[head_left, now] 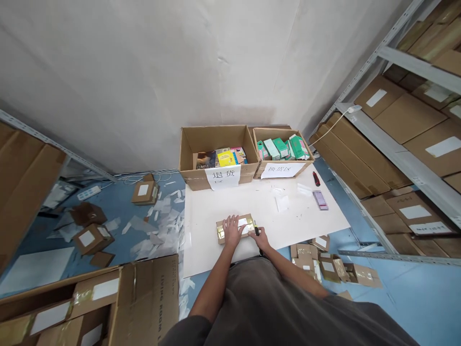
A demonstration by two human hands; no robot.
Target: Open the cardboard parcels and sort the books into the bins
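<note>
A small cardboard parcel box (220,232) sealed with yellowish tape lies on the white tabletop, close to my body. My left hand (232,231) rests on its top with the fingers spread out flat. A white label (242,222) shows between my hands. At the parcel's right end, my right hand (260,238) is closed around a black and yellow utility knife (256,229). The knife's tip points away from me, beside the box edge. Whether the blade touches the tape is too small to tell.
Behind stand two labelled open cartons, one with mixed boxes (198,180), one with green boxes (283,169). A red and black cutter (316,179), a blurred purple item (320,200) and white scraps (283,203) lie on the table. Shelving (360,98) flanks the right; parcels (306,251) and paper litter the floor.
</note>
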